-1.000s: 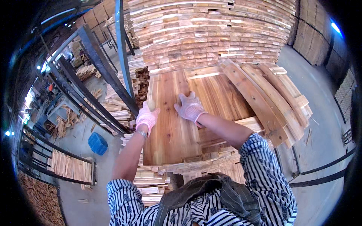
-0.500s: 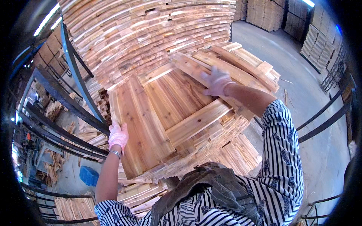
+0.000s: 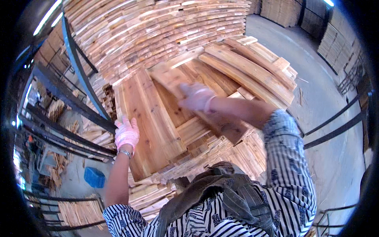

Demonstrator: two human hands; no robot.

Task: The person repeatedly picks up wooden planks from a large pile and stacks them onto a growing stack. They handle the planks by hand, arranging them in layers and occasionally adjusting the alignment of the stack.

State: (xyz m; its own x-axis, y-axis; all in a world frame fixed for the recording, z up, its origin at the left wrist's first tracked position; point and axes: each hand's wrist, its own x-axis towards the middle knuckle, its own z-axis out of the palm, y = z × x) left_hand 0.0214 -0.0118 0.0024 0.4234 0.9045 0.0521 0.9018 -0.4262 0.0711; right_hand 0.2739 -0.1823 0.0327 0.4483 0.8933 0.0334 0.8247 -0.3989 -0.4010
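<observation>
My left hand (image 3: 127, 135), in a pale pink glove, lies with its fingers stretched out along the outer left edge of several long boards (image 3: 152, 126) laid side by side. My right hand (image 3: 196, 97), gloved too and smeared by motion, grips a wooden board (image 3: 167, 82). This board slants across the pile, just right of the laid boards, its near end (image 3: 233, 132) over the front edge. Its middle is hidden by my hand and forearm. Further right, loose curved planks (image 3: 252, 77) lie on top of the pile.
A tall stack of boards (image 3: 158, 33) rises behind the pile. Dark metal bars (image 3: 75, 98) stand on the left, others (image 3: 335, 130) on the right. A blue crate (image 3: 94, 177) sits on the floor at lower left. More bundled wood (image 3: 335, 47) stands far right.
My right hand has carried the board left and nearer, from beside the loose planks to beside the laid boards. My left hand stays at the left edge.
</observation>
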